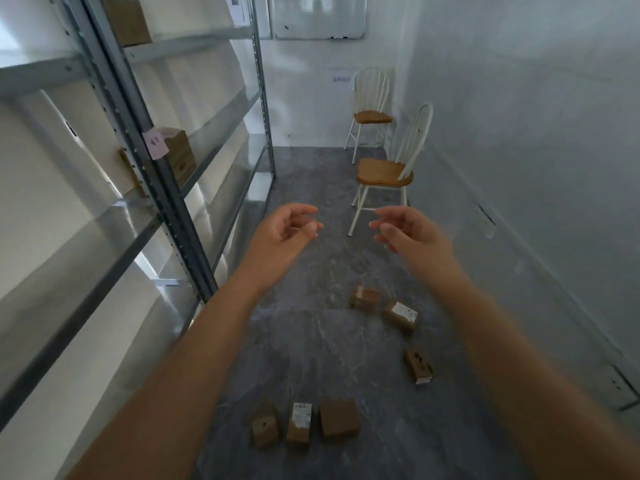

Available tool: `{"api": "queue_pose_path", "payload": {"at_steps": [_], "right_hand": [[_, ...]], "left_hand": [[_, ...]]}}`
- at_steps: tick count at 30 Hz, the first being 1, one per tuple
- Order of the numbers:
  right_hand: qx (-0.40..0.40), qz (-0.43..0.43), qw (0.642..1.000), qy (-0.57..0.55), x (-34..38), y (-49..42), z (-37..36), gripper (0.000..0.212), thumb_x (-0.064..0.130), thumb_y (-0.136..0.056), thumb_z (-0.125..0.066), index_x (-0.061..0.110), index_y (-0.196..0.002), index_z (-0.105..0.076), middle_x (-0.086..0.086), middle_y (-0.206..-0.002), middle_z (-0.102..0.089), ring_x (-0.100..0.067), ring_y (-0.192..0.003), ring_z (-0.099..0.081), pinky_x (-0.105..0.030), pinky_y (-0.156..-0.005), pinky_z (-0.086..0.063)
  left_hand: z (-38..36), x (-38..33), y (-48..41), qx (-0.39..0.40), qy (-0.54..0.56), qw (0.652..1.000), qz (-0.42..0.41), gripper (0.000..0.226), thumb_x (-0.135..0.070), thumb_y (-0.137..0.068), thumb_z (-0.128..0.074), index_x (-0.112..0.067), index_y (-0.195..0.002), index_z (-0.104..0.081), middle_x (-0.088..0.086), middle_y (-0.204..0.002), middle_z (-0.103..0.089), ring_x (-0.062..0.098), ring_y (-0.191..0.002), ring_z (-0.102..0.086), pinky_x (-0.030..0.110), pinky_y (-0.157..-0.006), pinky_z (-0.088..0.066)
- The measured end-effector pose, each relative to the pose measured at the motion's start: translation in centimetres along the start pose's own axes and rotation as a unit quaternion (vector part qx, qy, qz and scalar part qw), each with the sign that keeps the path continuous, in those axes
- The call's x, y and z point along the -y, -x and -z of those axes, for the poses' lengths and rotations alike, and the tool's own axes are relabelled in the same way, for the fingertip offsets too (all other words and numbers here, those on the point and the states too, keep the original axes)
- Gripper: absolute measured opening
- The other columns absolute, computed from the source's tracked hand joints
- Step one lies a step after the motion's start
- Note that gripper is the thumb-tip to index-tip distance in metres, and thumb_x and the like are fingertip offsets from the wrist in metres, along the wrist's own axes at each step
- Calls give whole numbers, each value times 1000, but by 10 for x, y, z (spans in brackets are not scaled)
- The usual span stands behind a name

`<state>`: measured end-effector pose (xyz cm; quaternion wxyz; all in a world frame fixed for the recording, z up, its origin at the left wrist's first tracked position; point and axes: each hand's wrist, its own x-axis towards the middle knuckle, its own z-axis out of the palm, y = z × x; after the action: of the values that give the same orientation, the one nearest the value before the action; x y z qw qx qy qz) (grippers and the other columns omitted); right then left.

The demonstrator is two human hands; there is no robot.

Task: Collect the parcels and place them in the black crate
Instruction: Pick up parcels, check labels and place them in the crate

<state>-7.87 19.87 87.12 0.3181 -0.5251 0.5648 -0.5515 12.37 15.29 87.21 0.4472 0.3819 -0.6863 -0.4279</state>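
Observation:
Several small brown cardboard parcels lie scattered on the dark marbled floor. One trio sits near the bottom: a parcel [265, 427], a labelled parcel [300, 424] and a square parcel [339, 417]. Further off lie a parcel [364, 298], a labelled parcel [400, 314] and a narrow parcel [419, 367]. My left hand [287, 230] and my right hand [405, 228] are stretched out in the air above the floor, fingers loosely curled, holding nothing. No black crate is in view.
A grey metal shelving unit [162, 188] runs along the left, with a brown box [178, 155] on a middle shelf and another box [126, 20] higher up. Two white chairs with wooden seats [386, 173] [372, 116] stand at the back right by the wall.

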Motion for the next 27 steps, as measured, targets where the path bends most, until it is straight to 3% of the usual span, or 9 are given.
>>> {"api": "queue_pose_path", "payload": {"at_steps": [5, 10, 15, 21, 27], "right_hand": [[17, -18, 1000, 11, -25, -36, -8, 18, 3, -92, -53, 10, -107, -59, 0, -91, -65, -7, -77, -58, -10, -68, -46], [6, -22, 999, 39, -49, -77, -20, 20, 2, -92, -52, 8, -110, -58, 4, -88, -63, -3, -75, -58, -7, -65, -46], [-7, -41, 998, 45, -77, -121, -36, 21, 1, -92, -50, 9, -110, -57, 8, -85, -63, 2, -70, -58, -8, -68, -46], [-8, -104, 994, 35, -152, -150, -38, 21, -1, -92, -50, 11, -107, -56, -1, -88, -62, -10, -75, -58, -10, -66, -47], [26, -142, 987, 74, -272, -150, -37, 29, 2, -92, -52, 30, -98, -56, 3, -89, -65, -5, -77, -59, -17, -75, -49]], "left_hand": [[-2, 32, -32, 2, 3, 999, 33, 21, -8, -94, -56, -12, -114, -57, 3, -98, -68, -2, -81, -65, 11, -77, -50], [-1, 63, -81, 52, 17, 997, 48, 22, -8, -93, -56, -16, -114, -56, -1, -95, -69, 1, -83, -66, 15, -80, -51], [-4, 97, -129, 125, 12, 990, 61, 23, -8, -92, -57, -18, -113, -55, 14, -101, -68, 28, -96, -66, 36, -92, -50], [-35, 169, -154, 104, 46, 987, 115, 22, 0, -94, -50, -1, -116, -55, 6, -92, -65, -2, -73, -62, 9, -70, -46], [-84, 289, -136, 94, 43, 979, 175, 19, -2, -95, -51, -16, -107, -56, -1, -89, -66, -1, -77, -64, 12, -77, -49]]}}
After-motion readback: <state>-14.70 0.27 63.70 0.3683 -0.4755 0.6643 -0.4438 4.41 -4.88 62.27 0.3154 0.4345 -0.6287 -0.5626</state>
